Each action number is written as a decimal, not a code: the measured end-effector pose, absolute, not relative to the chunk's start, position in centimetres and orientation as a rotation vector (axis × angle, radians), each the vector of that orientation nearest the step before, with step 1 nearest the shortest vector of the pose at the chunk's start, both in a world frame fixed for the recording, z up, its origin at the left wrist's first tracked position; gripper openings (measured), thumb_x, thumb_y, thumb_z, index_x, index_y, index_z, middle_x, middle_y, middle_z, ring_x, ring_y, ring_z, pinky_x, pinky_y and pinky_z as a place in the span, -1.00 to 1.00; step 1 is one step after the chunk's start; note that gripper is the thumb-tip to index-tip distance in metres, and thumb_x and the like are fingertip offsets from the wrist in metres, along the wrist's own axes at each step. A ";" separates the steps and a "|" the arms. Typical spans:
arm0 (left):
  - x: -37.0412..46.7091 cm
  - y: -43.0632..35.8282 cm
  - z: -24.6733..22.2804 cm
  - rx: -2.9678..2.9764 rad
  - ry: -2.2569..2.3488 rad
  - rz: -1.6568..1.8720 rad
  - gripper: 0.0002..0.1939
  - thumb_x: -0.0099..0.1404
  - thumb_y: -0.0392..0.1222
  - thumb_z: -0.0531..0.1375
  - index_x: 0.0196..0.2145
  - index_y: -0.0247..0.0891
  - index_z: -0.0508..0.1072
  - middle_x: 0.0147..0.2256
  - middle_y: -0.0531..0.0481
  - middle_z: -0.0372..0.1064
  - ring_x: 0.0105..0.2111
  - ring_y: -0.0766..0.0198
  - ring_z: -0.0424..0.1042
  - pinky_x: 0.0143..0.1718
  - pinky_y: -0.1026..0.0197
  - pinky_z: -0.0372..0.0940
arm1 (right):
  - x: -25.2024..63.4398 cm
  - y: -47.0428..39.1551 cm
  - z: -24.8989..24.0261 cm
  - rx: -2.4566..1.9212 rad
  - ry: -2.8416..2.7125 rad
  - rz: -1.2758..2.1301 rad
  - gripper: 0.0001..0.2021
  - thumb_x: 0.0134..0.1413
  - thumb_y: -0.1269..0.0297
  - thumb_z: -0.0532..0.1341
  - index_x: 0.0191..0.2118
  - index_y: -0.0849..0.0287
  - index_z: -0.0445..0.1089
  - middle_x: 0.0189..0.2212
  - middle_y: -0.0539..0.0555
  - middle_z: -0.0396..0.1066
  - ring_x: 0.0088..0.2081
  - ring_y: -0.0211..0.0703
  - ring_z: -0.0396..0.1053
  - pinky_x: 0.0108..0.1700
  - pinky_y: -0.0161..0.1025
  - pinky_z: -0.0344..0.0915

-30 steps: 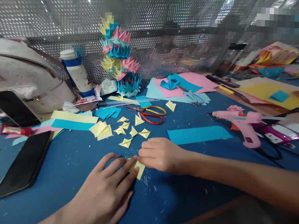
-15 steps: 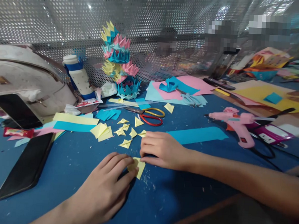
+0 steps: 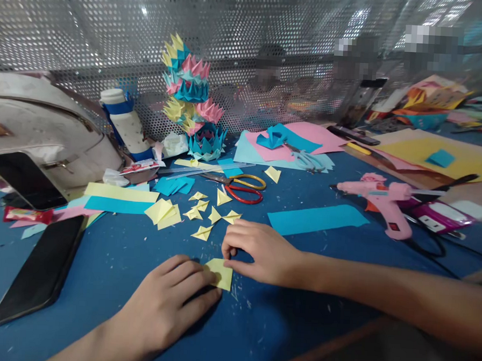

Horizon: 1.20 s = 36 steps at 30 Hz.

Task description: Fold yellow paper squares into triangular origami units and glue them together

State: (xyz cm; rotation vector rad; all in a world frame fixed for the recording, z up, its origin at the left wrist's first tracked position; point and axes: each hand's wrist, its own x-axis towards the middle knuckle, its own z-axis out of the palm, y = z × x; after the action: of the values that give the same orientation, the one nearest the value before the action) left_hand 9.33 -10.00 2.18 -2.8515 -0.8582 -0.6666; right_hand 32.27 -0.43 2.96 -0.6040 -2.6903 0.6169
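Note:
A small square of yellow paper (image 3: 224,277) lies on the blue table in front of me. My left hand (image 3: 174,301) grips its left side, with fingertips on top and the thumb at the lower edge. At the paper's upper right corner, my right hand (image 3: 263,253) has its thumb and curled fingers closed on the edge. Just beyond are several small folded yellow paper triangles (image 3: 201,232) and a stack of yellow paper squares (image 3: 163,214). Scissors (image 3: 244,196) with one red and one yellow handle lie farther back. A blue paper strip (image 3: 317,219) is beyond my right hand.
A pink glue gun (image 3: 389,202) with its cord lies at right. Two phones (image 3: 38,269) and a pale backpack (image 3: 46,122) are at left. A bottle (image 3: 126,121) and a tiered folded-paper piece (image 3: 206,141) stand at the back, before a perforated metal panel (image 3: 241,19).
My right hand has shifted slightly down and left, uncovering a folded yellow triangle and the blue strip's near end. The yellow square has turned a little under my fingers.

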 end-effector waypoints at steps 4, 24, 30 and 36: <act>9.1 -10.1 1.9 -2.881 -0.855 -0.617 -0.63 0.54 -0.35 -0.10 0.12 -0.35 0.41 -0.01 -0.17 0.48 -0.08 0.13 0.45 -0.04 0.04 0.36 | 32.1 -0.5 2.8 -0.635 -2.625 0.619 -0.93 0.19 0.45 0.23 -0.32 0.18 0.36 -0.35 -0.06 0.41 -0.27 -0.27 0.29 -0.20 -0.29 0.16; 9.6 -9.7 2.2 -2.839 -1.021 -0.601 -0.66 0.49 -0.29 0.02 0.15 -0.41 0.37 0.04 -0.18 0.44 -0.03 0.06 0.38 0.04 -0.03 0.23 | 32.4 0.1 2.3 -0.311 -2.675 0.298 -0.73 0.35 0.21 0.15 -0.33 0.18 0.50 -0.39 0.03 0.40 -0.33 -0.20 0.18 -0.29 -0.25 0.06; 9.1 -9.4 2.6 -2.913 -0.969 -0.518 -0.64 0.49 -0.30 0.01 0.17 -0.46 0.30 -0.02 -0.16 0.46 -0.06 0.08 0.37 0.10 -0.06 0.14 | 33.1 1.4 3.6 -0.167 -2.770 0.342 -0.68 0.37 0.26 0.12 -0.41 0.21 0.47 -0.44 0.03 0.35 -0.36 -0.20 0.11 -0.29 -0.23 0.01; 9.3 -9.2 2.0 -2.833 -0.977 -0.610 -0.68 0.52 -0.23 0.05 0.12 -0.45 0.35 -0.02 -0.12 0.48 -0.10 0.12 0.37 0.08 -0.02 0.13 | 33.0 1.8 3.7 -0.112 -2.803 0.350 -0.68 0.37 0.28 0.12 -0.44 0.23 0.42 -0.45 0.04 0.36 -0.36 -0.20 0.14 -0.27 -0.23 0.05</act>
State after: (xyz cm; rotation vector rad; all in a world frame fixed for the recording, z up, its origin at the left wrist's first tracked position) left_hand 9.30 -9.24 1.99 -2.8330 -0.9772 -0.6104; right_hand 33.02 1.85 3.66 -0.1121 -2.8033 0.3495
